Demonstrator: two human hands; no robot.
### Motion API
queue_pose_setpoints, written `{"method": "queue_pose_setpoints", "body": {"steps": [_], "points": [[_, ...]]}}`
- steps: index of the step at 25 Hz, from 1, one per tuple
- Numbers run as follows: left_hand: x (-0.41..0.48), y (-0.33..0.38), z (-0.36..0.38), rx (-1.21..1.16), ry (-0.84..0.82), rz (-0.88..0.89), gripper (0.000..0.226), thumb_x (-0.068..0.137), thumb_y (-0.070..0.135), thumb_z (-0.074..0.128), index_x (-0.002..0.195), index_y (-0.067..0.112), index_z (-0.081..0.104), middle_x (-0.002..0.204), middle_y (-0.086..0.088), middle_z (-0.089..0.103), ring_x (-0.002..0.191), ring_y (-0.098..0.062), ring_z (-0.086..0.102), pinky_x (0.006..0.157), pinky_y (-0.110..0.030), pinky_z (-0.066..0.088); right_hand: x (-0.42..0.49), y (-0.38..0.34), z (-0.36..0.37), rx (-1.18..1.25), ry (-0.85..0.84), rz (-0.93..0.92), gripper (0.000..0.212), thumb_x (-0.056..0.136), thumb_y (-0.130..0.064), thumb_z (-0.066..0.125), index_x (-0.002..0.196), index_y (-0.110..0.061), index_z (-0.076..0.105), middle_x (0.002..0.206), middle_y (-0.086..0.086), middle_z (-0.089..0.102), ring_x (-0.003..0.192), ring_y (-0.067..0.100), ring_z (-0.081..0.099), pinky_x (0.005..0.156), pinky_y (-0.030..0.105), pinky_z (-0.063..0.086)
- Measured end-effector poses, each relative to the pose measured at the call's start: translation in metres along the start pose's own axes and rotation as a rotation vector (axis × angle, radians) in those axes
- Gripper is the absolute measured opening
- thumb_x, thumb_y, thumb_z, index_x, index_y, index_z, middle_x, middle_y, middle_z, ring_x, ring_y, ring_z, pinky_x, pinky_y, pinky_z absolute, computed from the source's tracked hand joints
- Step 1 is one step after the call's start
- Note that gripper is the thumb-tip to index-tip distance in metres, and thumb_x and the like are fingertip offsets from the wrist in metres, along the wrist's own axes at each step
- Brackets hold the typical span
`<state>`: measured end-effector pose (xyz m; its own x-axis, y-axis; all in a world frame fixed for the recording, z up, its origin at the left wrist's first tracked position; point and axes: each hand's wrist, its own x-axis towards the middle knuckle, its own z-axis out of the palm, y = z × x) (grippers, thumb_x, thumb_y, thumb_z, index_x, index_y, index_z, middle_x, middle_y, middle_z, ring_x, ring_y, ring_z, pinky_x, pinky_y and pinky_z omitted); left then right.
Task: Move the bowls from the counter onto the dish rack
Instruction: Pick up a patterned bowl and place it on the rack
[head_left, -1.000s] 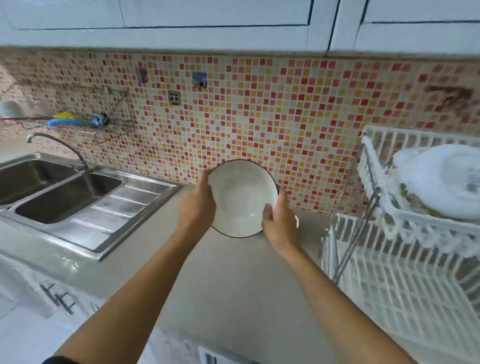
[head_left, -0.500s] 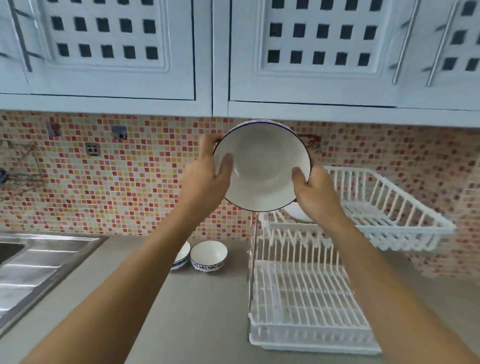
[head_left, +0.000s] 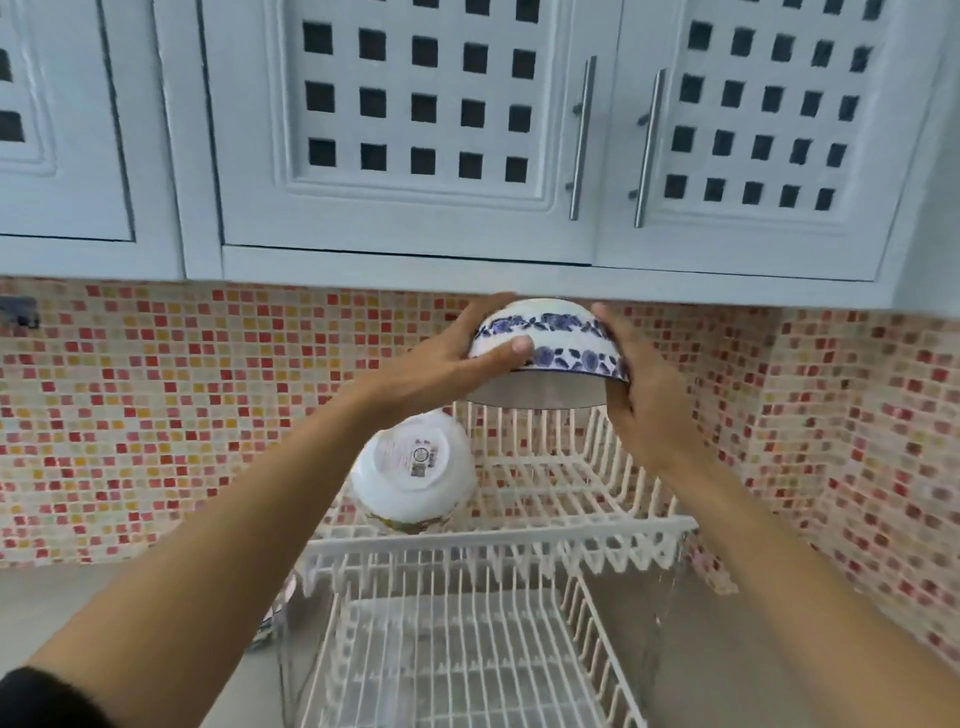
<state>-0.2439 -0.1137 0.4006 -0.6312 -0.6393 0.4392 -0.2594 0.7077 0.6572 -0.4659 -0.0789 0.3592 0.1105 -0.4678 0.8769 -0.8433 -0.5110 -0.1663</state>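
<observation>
I hold a white bowl with blue flower bands (head_left: 550, 348) upside down in both hands, above the back of the upper tier of the white wire dish rack (head_left: 498, 543). My left hand (head_left: 447, 358) grips its left side with the thumb across the pattern. My right hand (head_left: 636, 384) clasps its right side. A white bowl (head_left: 413, 470) with a sticker on its base lies turned over on the left of the upper tier. The rack's lower tier (head_left: 467, 660) holds nothing.
Pale blue wall cabinets (head_left: 415, 130) with metal handles hang just above the held bowl. A red and yellow mosaic backsplash (head_left: 156, 415) runs behind. Part of a patterned bowl (head_left: 262, 631) shows on the grey counter (head_left: 52, 597) left of the rack, behind my left arm.
I have turned the bowl from facing me to mouth down and carried it right over the rack's upper tier. The view swung right, away from the sink.
</observation>
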Motion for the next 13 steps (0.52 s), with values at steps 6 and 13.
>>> {"method": "queue_pose_setpoints", "body": {"steps": [6,13], "points": [[0.056,-0.018,0.043,0.088,0.028,-0.069,0.076,0.064,0.066,0.064,0.124,0.032,0.033,0.114,0.008,0.058,0.101,-0.012,0.064,0.087,-0.03,0.055,0.014,0.082,-0.029,0.14,-0.422,0.001,0.073,0.077,-0.057,0.062,0.137,-0.048,0.021,0.144,-0.01,0.032,0.121,0.009,0.047,0.103,0.033,0.042],[0.081,-0.057,0.092,0.416,-0.04,-0.243,0.075,0.066,0.059,0.073,0.118,0.03,0.027,0.111,0.0,0.052,0.096,-0.021,0.058,0.08,-0.032,0.05,0.018,0.14,0.001,0.258,-0.792,0.21,0.114,0.058,-0.051,0.082,0.147,-0.041,0.012,0.155,-0.012,0.021,0.14,0.01,0.029,0.115,0.039,0.033]]}}
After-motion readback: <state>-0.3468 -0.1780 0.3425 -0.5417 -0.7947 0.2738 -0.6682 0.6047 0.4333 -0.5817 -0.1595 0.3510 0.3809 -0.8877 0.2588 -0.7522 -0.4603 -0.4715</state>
